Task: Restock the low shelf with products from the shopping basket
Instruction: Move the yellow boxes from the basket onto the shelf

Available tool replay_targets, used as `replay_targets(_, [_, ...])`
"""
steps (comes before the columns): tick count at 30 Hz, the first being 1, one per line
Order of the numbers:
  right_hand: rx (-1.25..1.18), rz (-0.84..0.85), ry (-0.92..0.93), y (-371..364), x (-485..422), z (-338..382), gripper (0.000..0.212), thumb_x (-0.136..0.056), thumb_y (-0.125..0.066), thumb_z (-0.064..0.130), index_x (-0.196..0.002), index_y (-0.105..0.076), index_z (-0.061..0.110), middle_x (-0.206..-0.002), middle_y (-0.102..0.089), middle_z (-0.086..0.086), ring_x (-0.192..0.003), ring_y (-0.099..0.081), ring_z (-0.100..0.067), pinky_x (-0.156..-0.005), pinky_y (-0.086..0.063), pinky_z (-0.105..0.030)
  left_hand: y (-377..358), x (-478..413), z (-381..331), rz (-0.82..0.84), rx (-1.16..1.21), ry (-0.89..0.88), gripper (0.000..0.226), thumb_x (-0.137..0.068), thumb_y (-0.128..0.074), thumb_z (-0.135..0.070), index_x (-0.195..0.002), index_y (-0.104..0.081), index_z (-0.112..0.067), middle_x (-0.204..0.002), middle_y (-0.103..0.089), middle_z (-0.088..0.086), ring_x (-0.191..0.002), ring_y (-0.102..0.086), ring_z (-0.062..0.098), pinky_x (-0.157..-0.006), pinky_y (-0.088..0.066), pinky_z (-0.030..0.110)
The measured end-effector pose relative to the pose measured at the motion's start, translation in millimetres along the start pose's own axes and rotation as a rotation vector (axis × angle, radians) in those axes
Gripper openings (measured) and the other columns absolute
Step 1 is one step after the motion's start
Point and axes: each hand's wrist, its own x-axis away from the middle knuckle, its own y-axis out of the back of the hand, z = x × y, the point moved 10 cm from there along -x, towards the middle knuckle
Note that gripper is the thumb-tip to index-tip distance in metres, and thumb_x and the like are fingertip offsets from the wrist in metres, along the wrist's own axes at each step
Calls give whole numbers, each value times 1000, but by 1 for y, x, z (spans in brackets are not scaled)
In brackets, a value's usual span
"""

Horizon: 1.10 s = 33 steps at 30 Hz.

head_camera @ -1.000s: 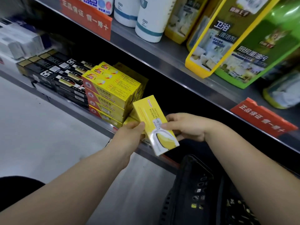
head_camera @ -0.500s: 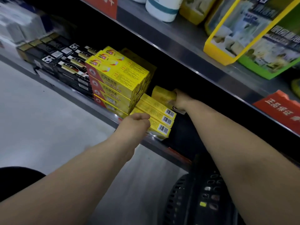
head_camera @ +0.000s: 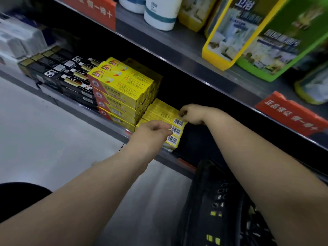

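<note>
A short stack of three yellow boxes [head_camera: 174, 132] with barcoded ends lies on the low shelf [head_camera: 99, 119], right of a taller pile of yellow-and-red boxes [head_camera: 122, 91]. The top yellow box [head_camera: 163, 110] rests on this stack, and my right hand [head_camera: 192, 114] curls its fingers round the box's right end. My left hand [head_camera: 152, 132] reaches in from the front, its fingers stretched out against the front of the stack. The black shopping basket [head_camera: 213, 192] stands below my right forearm, with its contents mostly hidden.
Black boxes [head_camera: 67, 77] fill the low shelf to the left of the yellow piles. The shelf above [head_camera: 177, 55] carries white bottles [head_camera: 162, 13] and yellow and green refill packs [head_camera: 262, 38], and red price signs [head_camera: 291, 116] hang from its edge. Grey floor [head_camera: 44, 142] lies at the left.
My right hand has brought the yellow box out of the shelf's depth and laid it on the stack, which now shows three barcoded ends. My left hand has stayed at the stack's front.
</note>
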Motion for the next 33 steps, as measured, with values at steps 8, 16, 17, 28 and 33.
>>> replay_targets(8, [-903, -91, 166, 33, 181, -33, 16, -95, -51, 10, -102, -62, 18, -92, -71, 2, -77, -66, -5, -61, -50, -13, -74, 66, -49, 300, -290, -445, 19, -89, -54, -3, -92, -62, -20, -95, -68, 3, -79, -59, 8, -68, -45, 9])
replay_targets(16, [-918, -135, -167, -86, 264, -143, 15, -92, -53, 10, -80, -60, 15, -68, -59, -1, -61, -54, -10, -55, -43, -17, -154, 146, -40, 520, -618, -680, 16, -88, -55, -24, -91, -57, -40, -89, -62, -22, -83, -59, -2, -69, -49, 18])
replay_targets(17, [-828, -40, -218, -118, 262, -149, 11, -92, -53, 10, -83, -59, 14, -71, -58, -3, -63, -53, -12, -57, -43, -21, -162, 151, -36, 545, -661, -691, 15, -89, -54, -25, -93, -57, -40, -90, -61, -24, -82, -60, 1, -69, -49, 19])
replay_targets(28, [-295, 155, -263, -249, 228, -153, 59, -95, -49, 34, -145, -30, 7, -147, -37, -12, -135, -37, -25, -104, -33, -27, -188, 165, -2, 626, -955, -786, 19, -92, -52, -28, -108, -55, -38, -94, -59, -26, -86, -48, -20, -68, -37, 2])
replay_targets(33, [-281, 191, -385, -245, 242, -173, 59, -89, -59, 30, -138, -39, 3, -137, -48, -13, -123, -49, -27, -95, -43, -30, -191, 166, -3, 650, -948, -798, 19, -92, -55, -23, -107, -58, -33, -93, -60, -22, -64, -42, -31, -61, -33, -3])
